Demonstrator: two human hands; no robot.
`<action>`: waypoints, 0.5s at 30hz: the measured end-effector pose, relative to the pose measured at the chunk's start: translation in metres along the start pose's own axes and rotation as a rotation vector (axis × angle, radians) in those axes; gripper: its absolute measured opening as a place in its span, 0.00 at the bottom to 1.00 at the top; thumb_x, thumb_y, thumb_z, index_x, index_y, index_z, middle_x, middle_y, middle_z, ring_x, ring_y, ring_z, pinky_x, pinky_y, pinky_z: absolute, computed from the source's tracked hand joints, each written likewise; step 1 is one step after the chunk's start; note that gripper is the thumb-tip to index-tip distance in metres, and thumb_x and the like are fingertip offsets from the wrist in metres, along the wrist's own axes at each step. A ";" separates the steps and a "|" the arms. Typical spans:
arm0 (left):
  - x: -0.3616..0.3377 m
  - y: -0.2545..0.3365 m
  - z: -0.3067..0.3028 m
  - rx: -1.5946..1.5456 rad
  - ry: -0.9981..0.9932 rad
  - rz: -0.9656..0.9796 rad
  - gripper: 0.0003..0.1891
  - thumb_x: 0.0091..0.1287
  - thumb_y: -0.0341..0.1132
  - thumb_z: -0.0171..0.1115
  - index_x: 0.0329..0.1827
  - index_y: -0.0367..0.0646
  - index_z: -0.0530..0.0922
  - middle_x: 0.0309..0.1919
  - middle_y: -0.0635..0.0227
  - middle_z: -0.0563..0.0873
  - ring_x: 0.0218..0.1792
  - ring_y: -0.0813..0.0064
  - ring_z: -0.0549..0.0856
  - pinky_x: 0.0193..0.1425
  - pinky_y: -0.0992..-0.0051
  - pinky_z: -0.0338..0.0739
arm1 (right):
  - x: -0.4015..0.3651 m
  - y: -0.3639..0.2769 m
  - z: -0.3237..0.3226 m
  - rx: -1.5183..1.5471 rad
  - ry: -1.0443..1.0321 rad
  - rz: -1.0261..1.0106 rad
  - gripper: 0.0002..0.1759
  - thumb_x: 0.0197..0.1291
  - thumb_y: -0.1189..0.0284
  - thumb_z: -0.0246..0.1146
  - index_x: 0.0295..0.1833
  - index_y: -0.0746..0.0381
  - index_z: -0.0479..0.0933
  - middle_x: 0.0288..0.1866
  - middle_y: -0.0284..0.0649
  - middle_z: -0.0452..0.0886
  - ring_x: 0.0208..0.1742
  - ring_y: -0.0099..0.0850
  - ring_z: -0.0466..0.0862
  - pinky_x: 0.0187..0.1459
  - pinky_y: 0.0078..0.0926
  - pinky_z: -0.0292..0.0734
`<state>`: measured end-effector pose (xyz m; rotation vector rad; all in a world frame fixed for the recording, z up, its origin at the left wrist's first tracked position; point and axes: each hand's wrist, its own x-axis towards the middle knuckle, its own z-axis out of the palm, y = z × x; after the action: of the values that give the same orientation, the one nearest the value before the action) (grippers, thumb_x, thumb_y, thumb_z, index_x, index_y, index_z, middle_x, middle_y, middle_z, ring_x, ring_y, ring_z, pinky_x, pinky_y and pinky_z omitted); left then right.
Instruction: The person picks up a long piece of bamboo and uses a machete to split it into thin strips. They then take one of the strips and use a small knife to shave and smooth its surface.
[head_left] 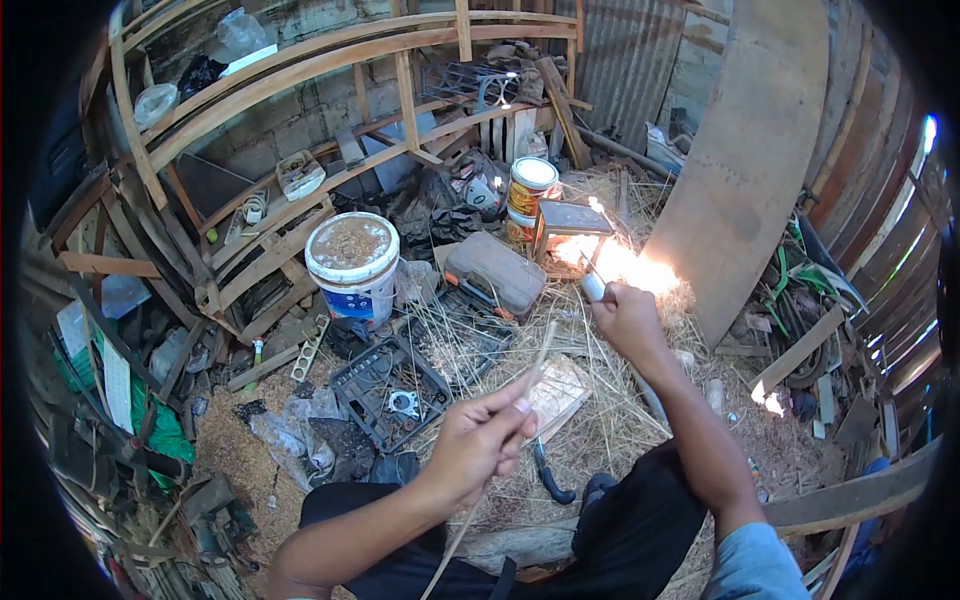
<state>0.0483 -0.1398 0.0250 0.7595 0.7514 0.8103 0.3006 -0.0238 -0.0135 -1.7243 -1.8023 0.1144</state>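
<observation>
My left hand point(480, 440) is closed around a thin pale strip point(545, 350), which slants up past the fingertips and hangs down below the wrist. Ahead and to the right, my right hand point(625, 318) is closed on a small tool with a light-coloured part point(592, 287); its far end is lost in the glare. Below and between the hands lies a light wooden board point(558, 395) on straw point(620, 390). A dark curved handle point(550, 475) rests near my feet.
A white bucket point(352, 270), an open tool case point(390, 392) and a grey closed case point(495, 273) stand ahead and left. Stacked cans point(533, 190) stand by a small wooden frame point(573, 218). A wide board point(755, 150) leans at right.
</observation>
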 end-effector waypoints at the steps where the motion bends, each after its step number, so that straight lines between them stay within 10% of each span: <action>1: 0.004 0.001 -0.004 -0.026 0.024 0.010 0.23 0.76 0.29 0.50 0.73 0.40 0.66 0.31 0.74 0.77 0.18 0.91 0.63 0.18 0.88 0.55 | -0.004 -0.008 -0.002 0.084 -0.036 -0.073 0.09 0.53 0.69 0.66 0.30 0.65 0.80 0.27 0.52 0.82 0.30 0.47 0.85 0.37 0.42 0.82; 8: 0.014 -0.007 -0.004 0.023 0.112 0.058 0.21 0.76 0.30 0.52 0.71 0.41 0.70 0.28 0.76 0.77 0.18 0.91 0.64 0.17 0.88 0.57 | -0.057 -0.054 0.026 0.093 -0.281 -0.341 0.10 0.54 0.67 0.66 0.37 0.62 0.81 0.30 0.50 0.84 0.31 0.45 0.86 0.38 0.41 0.83; 15: 0.010 0.000 -0.014 -0.041 -0.054 0.016 0.25 0.76 0.28 0.48 0.77 0.42 0.61 0.32 0.71 0.79 0.17 0.91 0.65 0.17 0.88 0.60 | 0.004 0.011 0.013 0.158 -0.098 0.073 0.18 0.62 0.62 0.65 0.30 0.67 0.78 0.22 0.48 0.79 0.22 0.39 0.79 0.29 0.39 0.74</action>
<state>0.0418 -0.1272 0.0144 0.7486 0.6799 0.8140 0.3040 -0.0142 -0.0271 -1.6970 -1.7495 0.3684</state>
